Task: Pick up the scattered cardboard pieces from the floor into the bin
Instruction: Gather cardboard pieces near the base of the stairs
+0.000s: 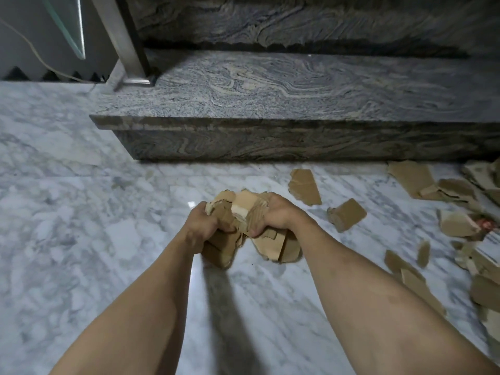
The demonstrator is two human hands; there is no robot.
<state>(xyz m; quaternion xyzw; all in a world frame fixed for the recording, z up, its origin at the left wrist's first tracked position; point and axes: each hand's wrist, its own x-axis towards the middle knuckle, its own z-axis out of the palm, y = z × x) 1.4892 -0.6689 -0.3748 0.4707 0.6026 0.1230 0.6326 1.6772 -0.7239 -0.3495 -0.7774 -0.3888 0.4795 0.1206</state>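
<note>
We grip a bundle of torn cardboard (244,228) with 2 hands, left hand (201,223) and right hand (273,215) both curled tight around it, above the marble floor (81,239). More cardboard pieces (346,213) lie right of the bundle, nearer our right hand, below the stone step (270,104). The bin is out of view; pieces at the right edge are cut off.

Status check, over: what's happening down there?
Left hand and right hand grip cardboard bundle. More cardboard pieces on floor. Bin unseen.
</note>
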